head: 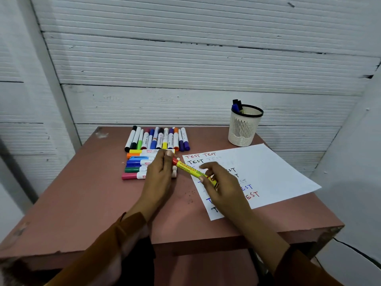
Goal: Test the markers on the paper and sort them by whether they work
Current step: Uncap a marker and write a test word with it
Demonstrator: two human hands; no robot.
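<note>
Both hands are on one yellow permanent marker (193, 171), held just left of the paper (268, 172), over its left edge. Right hand (221, 187) grips the barrel, fingers curled round the rear half; left hand (159, 172) pinches the red cap (175, 161) end with fingertips curled on it. Cap looks seated; whether it is being pulled off or pushed on can't be told. Likely step: uncapping to test, or recapping after a test. The paper carries several "TEST" marks in red, black and blue, a few faint. Left of the paper, a row of markers (157, 139) lies side by side, and nearer the person a stack of sideways markers (137, 165) lies partly under the left hand. Beyond the paper, at the back of the table (92, 203), a pen cup (244, 126) holds a couple of dark-capped markers. Risks: the left hand sits right over the sideways stack, so a sharp cap pull could knock those markers and mix tested with untested. An open tip near the fingers could ink the skin or table. The paper is loose, unweighted, with its near edge at the table edge; a hard stroke could slide it. A faint mark could be misjudged and the marker put in the wrong group.
</note>
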